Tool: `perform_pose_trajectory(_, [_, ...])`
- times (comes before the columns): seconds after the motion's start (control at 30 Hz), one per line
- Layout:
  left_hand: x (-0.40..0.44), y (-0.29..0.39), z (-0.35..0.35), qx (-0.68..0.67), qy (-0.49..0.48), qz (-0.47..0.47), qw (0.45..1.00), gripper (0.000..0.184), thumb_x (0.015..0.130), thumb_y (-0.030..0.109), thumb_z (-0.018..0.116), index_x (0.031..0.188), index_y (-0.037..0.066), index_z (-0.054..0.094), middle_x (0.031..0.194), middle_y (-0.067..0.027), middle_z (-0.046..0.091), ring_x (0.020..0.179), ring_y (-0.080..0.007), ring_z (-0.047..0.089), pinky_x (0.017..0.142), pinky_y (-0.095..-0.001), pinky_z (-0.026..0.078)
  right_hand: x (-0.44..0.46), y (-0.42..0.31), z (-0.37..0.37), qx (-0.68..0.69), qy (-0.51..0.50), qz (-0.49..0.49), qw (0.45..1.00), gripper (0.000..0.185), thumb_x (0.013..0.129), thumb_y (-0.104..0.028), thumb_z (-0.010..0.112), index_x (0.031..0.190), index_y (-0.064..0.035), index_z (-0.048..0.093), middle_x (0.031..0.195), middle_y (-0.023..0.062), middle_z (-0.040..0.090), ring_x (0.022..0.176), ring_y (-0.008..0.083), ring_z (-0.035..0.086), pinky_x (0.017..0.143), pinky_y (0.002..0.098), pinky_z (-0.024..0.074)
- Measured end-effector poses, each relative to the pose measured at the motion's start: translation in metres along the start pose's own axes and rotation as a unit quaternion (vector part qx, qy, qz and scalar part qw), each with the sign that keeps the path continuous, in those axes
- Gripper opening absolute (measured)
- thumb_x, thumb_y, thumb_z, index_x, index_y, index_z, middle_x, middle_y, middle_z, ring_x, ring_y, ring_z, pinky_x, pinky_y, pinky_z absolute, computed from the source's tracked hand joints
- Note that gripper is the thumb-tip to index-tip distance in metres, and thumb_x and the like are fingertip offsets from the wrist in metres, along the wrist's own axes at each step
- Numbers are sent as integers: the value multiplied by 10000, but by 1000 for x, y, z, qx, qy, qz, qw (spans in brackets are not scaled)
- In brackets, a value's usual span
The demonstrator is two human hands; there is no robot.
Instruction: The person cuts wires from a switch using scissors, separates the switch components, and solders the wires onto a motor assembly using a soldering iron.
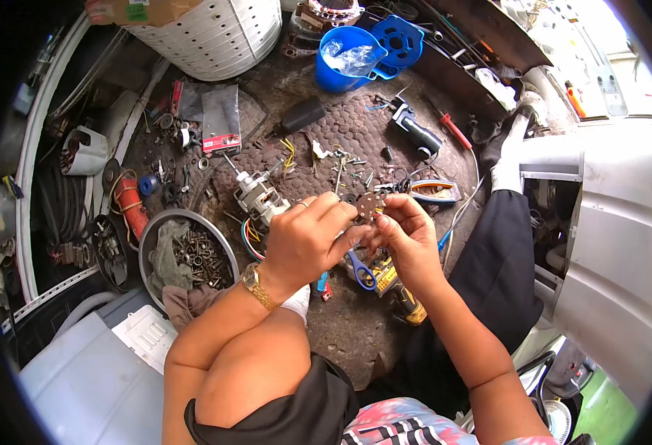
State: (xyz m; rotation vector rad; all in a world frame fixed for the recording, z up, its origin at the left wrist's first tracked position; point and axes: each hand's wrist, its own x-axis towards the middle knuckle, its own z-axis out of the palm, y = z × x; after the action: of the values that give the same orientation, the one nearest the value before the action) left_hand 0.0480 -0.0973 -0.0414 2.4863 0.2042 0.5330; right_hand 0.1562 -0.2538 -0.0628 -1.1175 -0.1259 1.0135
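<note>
Both hands meet at the middle of the view around a small round brown part point(371, 207) with holes near its rim. My left hand point(307, 233) is closed, its fingertips pinched at the part's left side; what lies inside the pinch is hidden. My right hand point(409, 241) grips the part's right edge between thumb and fingers. Left of my left hand lies a small motor point(259, 194) with a shaft and coloured wires. Blue-handled scissors point(361, 271) and a yellow tool point(386, 276) lie below the hands.
Screws point(346, 159), pliers point(435, 190) and a black cordless tool point(415, 133) lie beyond the hands. A metal bowl of bolts point(146, 256) stands at the left. Farther back are a blue jug point(333, 76) and a white perforated drum point(218, 37). A soldering iron point(455, 130) lies at the right.
</note>
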Motion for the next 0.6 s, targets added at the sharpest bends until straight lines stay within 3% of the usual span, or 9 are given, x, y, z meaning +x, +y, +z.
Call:
perform_pose_trajectory(0.1, [-4,3,8,-292,-27,-204,934,285,875,253,731,1048,62,609,807,-69,620,641,-200,611,557,-336,487,0,5,-8,118,-61,34,991,166,973,-75,619,1119,-21,561,920,84,679,754,155,673,638,276,554])
perform_pose_trajectory(0.13, [-7,-2,14,-319,-10,-183,930,338,872,203,741,1116,37,575,809,-75,633,636,-182,608,567,-329,481,-1,6,-8,94,-58,33,993,136,978,-68,606,1103,-27,574,886,83,677,742,165,676,643,284,557])
perform_pose_trajectory(0.27, [-5,-2,14,-234,60,-88,966,315,873,171,748,1092,25,574,762,-72,636,603,-179,611,571,-320,489,-5,6,-4,33,-63,15,997,165,971,-62,615,1126,-25,573,921,75,677,769,147,673,658,268,550])
perform_pose_trajectory(0.37, [-7,-1,8,-219,35,-124,967,337,860,221,776,1051,27,577,754,-67,639,593,-173,609,553,-307,483,-7,-3,7,-117,4,-80,990,193,953,-45,638,1130,-19,567,990,61,671,819,126,663,681,245,537])
perform_pose_trajectory(0.4, [-6,-1,6,-223,27,-131,965,363,846,254,790,1033,29,576,746,-63,637,586,-165,604,547,-300,479,-8,-3,5,-111,1,-103,988,234,921,-12,672,1135,-4,578,1063,54,663,870,111,653,719,241,535])
perform_pose_trajectory(0.6, [-11,-6,13,-304,35,-176,935,471,776,385,837,934,41,558,715,-22,627,581,-84,571,528,-250,452,-10,-6,5,-142,-34,-122,982,257,876,25,715,1124,28,645,1072,65,669,895,105,650,779,254,541])
